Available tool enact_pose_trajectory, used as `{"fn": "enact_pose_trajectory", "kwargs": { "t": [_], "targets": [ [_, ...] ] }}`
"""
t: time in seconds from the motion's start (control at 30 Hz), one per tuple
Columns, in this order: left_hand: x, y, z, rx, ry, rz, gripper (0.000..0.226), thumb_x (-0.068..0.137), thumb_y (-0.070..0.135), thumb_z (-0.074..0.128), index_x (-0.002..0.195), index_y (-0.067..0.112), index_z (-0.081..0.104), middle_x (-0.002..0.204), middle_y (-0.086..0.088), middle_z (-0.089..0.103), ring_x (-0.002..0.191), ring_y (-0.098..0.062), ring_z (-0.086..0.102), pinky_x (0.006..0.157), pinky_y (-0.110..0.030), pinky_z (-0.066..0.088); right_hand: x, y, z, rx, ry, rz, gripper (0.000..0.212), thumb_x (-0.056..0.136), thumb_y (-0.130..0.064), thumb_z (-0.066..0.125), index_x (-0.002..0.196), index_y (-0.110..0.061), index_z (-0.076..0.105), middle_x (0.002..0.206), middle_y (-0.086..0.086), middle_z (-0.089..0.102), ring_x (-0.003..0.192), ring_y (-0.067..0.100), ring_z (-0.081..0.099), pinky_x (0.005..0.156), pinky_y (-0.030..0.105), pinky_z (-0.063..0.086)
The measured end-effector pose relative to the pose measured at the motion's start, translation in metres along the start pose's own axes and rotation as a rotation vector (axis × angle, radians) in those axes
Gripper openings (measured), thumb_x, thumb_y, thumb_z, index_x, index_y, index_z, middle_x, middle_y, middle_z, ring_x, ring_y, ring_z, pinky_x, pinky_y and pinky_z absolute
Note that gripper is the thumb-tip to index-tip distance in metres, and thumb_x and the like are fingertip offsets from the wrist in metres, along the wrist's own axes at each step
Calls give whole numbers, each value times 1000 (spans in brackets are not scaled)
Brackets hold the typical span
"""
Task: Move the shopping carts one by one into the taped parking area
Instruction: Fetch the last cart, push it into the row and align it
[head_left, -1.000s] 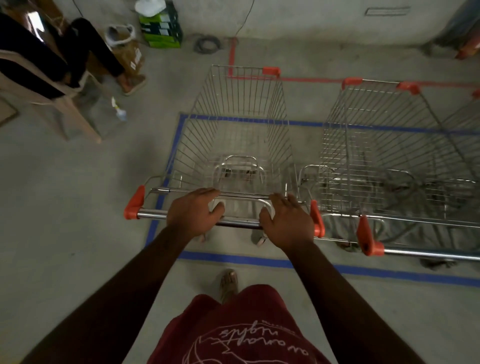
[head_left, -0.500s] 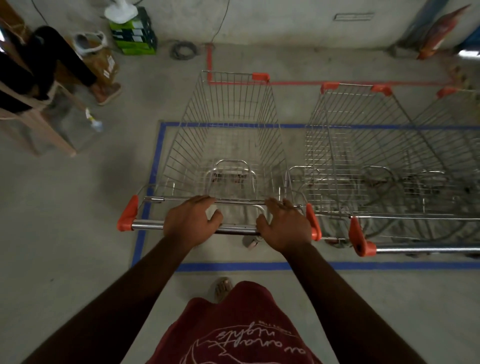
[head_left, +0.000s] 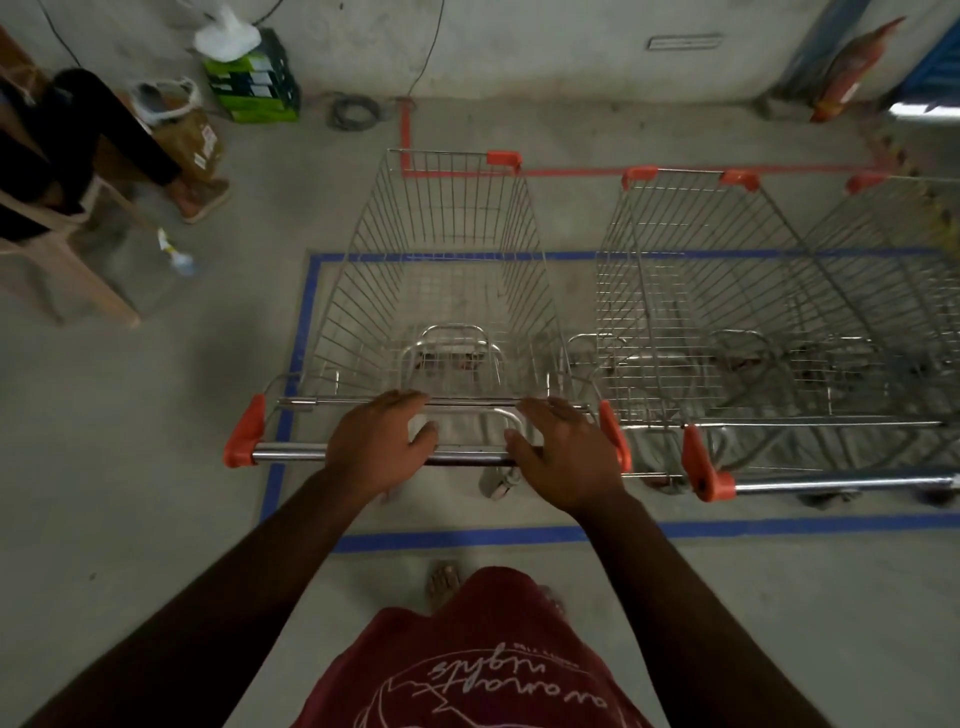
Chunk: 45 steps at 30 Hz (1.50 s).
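Nearly parked: in the head view, the third cart sits inside the tape.

My left hand (head_left: 382, 447) and right hand (head_left: 561, 452) both lie over the chrome push bar with orange end caps (head_left: 291, 455), fingers reaching forward; I cannot tell whether they curl under it. The silver wire shopping cart (head_left: 441, 291) stands in the left end of the blue-taped floor rectangle (head_left: 311, 291), its long axis running straight away from me, nose toward the far wall. Beside it on the right are two parked wire carts (head_left: 727, 312), pointing the same way. I judge only letting go remains here; whether further carts wait, I cannot see.
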<state>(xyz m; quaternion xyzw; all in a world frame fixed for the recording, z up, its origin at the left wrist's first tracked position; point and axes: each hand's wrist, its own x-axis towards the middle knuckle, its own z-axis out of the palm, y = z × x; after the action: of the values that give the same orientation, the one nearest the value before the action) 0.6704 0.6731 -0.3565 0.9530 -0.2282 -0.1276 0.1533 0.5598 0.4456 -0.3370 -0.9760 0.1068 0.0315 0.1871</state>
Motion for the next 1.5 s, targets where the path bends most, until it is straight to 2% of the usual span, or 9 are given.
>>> {"fn": "enact_pose_trajectory", "kwargs": {
  "t": [0.2,0.33,0.53,0.63,0.7,0.8,0.93,1.13,1.5],
  "targets": [
    [2,64,16,-218,-69,188,67,93,50,65,152,23,50,154,2,53,137,-18,53,115,-35,42,-2,13,-15,-18,-30,-76,46,99,-49,42,140,-35,58,134,-2,69,122,24,66,116,55,34],
    [3,122,39,-282,-93,298,61,95,44,67,152,30,51,151,7,57,132,-12,58,107,-34,50,-20,63,-34,191,164,-161,33,96,-28,55,125,-23,69,115,3,75,101,25,71,87,40,56],
    [-3,191,70,-313,20,213,50,86,56,71,134,45,61,114,12,76,100,-9,73,84,-34,59,-54,155,-40,209,255,-77,42,91,-17,66,133,-18,66,128,8,72,110,31,71,91,41,58],
    [-6,194,81,-159,72,246,66,78,52,82,139,34,63,110,4,76,100,-20,72,81,-33,56,-61,179,-44,121,170,-67,71,95,-43,62,156,-11,42,163,13,41,142,32,50,110,45,45],
    [-7,196,82,-183,93,210,69,78,49,85,141,31,64,112,3,77,101,-19,73,84,-32,56,-65,193,-51,43,133,-38,88,90,-68,56,157,-12,40,164,11,40,144,32,47,113,49,41],
    [-13,202,85,-259,122,186,63,78,41,89,136,28,69,113,5,78,100,-13,74,87,-28,56,-66,210,-59,-80,60,-111,103,77,-86,58,148,-12,51,141,8,66,116,30,69,102,46,51],
    [-19,208,91,-271,215,233,57,74,40,89,125,19,75,97,3,79,86,-8,71,81,-8,43,-63,219,-60,-185,-10,-226,97,71,-62,82,147,-10,51,118,11,76,79,34,76,69,41,59],
    [-18,217,104,-318,293,263,59,71,33,96,122,10,77,99,1,80,93,9,58,92,1,34,-57,221,-66,-132,-59,-186,91,85,-51,67,162,-23,28,142,3,65,103,36,72,80,39,54],
    [-13,246,122,-352,359,345,51,81,47,80,119,14,78,87,11,78,80,20,53,86,-14,40,-48,220,-69,-116,-86,-183,92,88,-51,68,163,-19,26,148,7,60,109,34,71,84,38,53]
  ]
}}
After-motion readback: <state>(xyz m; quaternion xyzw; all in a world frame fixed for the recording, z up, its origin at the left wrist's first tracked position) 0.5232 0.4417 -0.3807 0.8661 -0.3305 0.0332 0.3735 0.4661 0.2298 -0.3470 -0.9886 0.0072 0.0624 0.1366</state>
